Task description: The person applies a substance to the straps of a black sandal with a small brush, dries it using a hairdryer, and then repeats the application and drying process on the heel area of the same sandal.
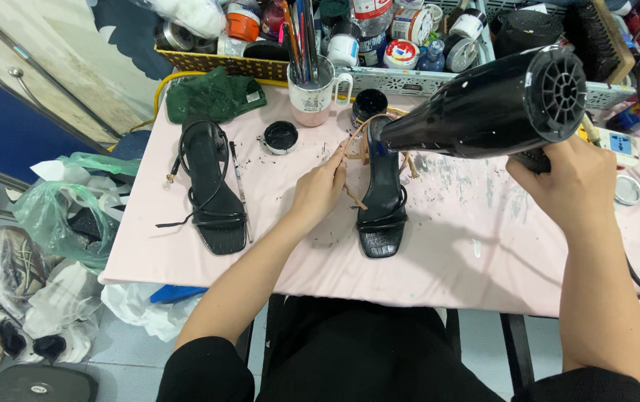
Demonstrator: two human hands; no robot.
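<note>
Black and glossy, the hair dryer (495, 104) fills the upper right of the head view, its nozzle aimed down and left at the heel end of the black strappy sandal (381, 201) that lies on the pale pink worktop (446, 260) straight in front of you. Your right hand (569, 182) wraps the dryer's handle from below, fingers curled tight around it, with the dryer's round rear grille facing the camera. Your left hand (320, 190) rests just beside the sandal's left edge, its fingers pressed together and pinching a thin tan strap (353, 195) that runs up toward the sandal's back; the nozzle tip sits just above that spot. The sandal's square toe points toward you, near the worktop's front edge. Well apart to the left lies a second black sandal (212, 190), toe also toward you, with a slim dark pencil-like tool (239, 186) just beside its right edge. Between the two sandals, farther back, a small round open tin (280, 137) sits on the worktop, and behind it a pink-and-white mug (314, 93) holds several upright brushes and pens. A folded green cloth (214, 94) lies near the back left corner. Along the back edge, a basket (409, 78) is crowded with jars and tubs. Plastic bags and sneakers (7, 253) are piled on the floor to the left.
</note>
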